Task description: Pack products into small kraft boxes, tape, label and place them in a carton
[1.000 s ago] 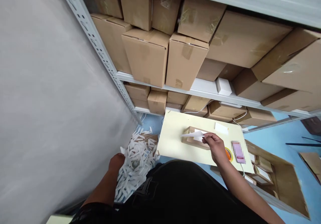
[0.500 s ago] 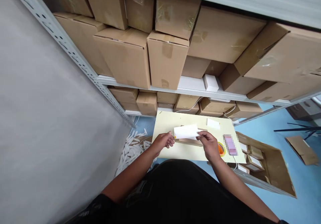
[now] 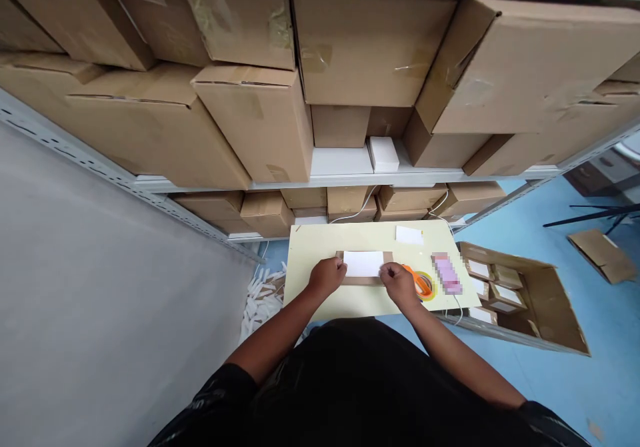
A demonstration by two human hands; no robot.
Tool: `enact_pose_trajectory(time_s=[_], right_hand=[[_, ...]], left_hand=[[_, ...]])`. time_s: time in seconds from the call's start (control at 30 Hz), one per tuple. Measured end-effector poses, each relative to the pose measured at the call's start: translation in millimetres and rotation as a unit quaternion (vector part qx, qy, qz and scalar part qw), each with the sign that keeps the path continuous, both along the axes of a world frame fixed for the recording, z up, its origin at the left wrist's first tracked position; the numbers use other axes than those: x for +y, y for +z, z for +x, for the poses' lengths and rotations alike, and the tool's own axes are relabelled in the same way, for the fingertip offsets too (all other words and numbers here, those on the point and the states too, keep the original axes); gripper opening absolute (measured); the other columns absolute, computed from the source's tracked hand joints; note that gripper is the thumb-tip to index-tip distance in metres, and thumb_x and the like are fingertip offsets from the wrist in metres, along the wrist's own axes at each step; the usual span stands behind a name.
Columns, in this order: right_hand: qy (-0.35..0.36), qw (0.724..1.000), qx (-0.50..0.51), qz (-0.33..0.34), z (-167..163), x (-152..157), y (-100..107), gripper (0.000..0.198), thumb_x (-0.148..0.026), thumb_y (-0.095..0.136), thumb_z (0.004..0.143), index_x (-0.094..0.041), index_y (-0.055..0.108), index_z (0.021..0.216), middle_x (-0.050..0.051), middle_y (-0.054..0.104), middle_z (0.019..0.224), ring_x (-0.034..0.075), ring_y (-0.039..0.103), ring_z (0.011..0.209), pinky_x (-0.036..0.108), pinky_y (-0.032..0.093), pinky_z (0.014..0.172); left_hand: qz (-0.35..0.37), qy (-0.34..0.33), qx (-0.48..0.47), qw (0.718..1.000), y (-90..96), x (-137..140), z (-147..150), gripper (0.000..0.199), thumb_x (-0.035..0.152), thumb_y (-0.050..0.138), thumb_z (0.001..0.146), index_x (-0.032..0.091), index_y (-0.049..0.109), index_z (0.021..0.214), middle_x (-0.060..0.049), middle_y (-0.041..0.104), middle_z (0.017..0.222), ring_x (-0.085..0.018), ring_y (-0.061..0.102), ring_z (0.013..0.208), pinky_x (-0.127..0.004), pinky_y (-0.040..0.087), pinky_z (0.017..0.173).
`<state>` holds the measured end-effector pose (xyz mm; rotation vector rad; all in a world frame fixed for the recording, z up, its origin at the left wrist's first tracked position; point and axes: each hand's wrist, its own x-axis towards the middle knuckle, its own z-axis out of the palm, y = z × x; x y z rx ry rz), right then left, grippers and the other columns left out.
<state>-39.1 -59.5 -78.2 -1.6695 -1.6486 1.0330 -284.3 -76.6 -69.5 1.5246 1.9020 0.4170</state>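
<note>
A white label lies over the top of a small brown cardboard box on the pale yellow table. My left hand is closed at the label's left edge, fingertips pinched on it. At the right edge my right hand pinches the label in the same way. Just right of that hand sits an orange tape dispenser with a yellow roll of tape. Another white label or sheet rests farther back on the table.
Shelves in front hold several cardboard boxes and a small white box. A blurred-out pink object is on the table's right. An open carton with labelled boxes stands right; white paper strips are heaped left.
The white label has come down from above the box onto its top. My left hand has closed on its left edge. The camera view has turned to the right.
</note>
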Motion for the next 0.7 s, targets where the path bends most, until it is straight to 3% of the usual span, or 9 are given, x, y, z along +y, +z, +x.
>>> enact_pose_trajectory(time_s=[0.13, 0.27, 0.43, 0.53, 0.7], right_hand=[[0.067, 0.993, -0.099, 0.013, 1.1, 9.4, -14.8, 0.017, -0.028, 0.054, 0.086, -0.022, 0.070, 0.083, 0.005, 0.073, 0.088, 0.023, 0.066, 0.083, 0.032, 0.047, 0.078], [0.117, 0.968, -0.221, 0.023, 1.8, 14.9, -24.4, 0.020, -0.020, 0.054, 0.089, -0.020, 0.073, 0.096, 0.010, 0.073, 0.102, 0.024, 0.065, 0.094, 0.032, 0.046, 0.083], [0.158, 0.940, -0.300, 0.036, 4.7, 17.3, -30.3, 0.022, -0.020, 0.055, 0.092, -0.019, 0.073, 0.104, 0.011, 0.071, 0.104, 0.026, 0.063, 0.097, 0.033, 0.043, 0.082], [0.169, 0.934, -0.308, 0.071, 6.9, 16.5, -32.1, 0.027, -0.024, 0.052, 0.096, -0.019, 0.073, 0.113, 0.012, 0.069, 0.106, 0.029, 0.061, 0.103, 0.036, 0.043, 0.087], [0.202, 0.916, -0.328, 0.107, 3.2, 16.9, -34.5, 0.041, -0.031, 0.049, 0.101, -0.021, 0.065, 0.137, 0.015, 0.065, 0.114, 0.031, 0.057, 0.108, 0.040, 0.043, 0.091]], left_hand=[[-0.027, -0.026, 0.069, 0.997, -11.7, 7.0, 7.8, 0.032, 0.037, 0.053, 0.096, 0.020, 0.072, 0.077, -0.010, 0.074, 0.084, -0.026, 0.068, 0.084, -0.032, 0.042, 0.071], [-0.041, -0.058, 0.105, 0.992, -24.4, 12.1, 14.4, 0.031, 0.035, 0.051, 0.097, 0.018, 0.073, 0.083, -0.013, 0.074, 0.089, -0.027, 0.069, 0.088, -0.034, 0.044, 0.075], [-0.037, -0.068, 0.125, 0.989, -35.0, 13.2, 13.8, 0.030, 0.036, 0.052, 0.098, 0.016, 0.074, 0.095, -0.015, 0.073, 0.095, -0.030, 0.068, 0.094, -0.038, 0.047, 0.082], [0.007, -0.061, 0.112, 0.992, -35.4, 9.9, 7.7, 0.028, 0.036, 0.056, 0.097, 0.017, 0.073, 0.109, -0.015, 0.070, 0.105, -0.032, 0.064, 0.103, -0.041, 0.048, 0.089], [0.110, -0.127, 0.112, 0.979, -38.1, 3.7, 6.1, 0.037, 0.021, 0.053, 0.096, 0.022, 0.068, 0.130, -0.014, 0.062, 0.128, -0.031, 0.054, 0.120, -0.046, 0.044, 0.105]])
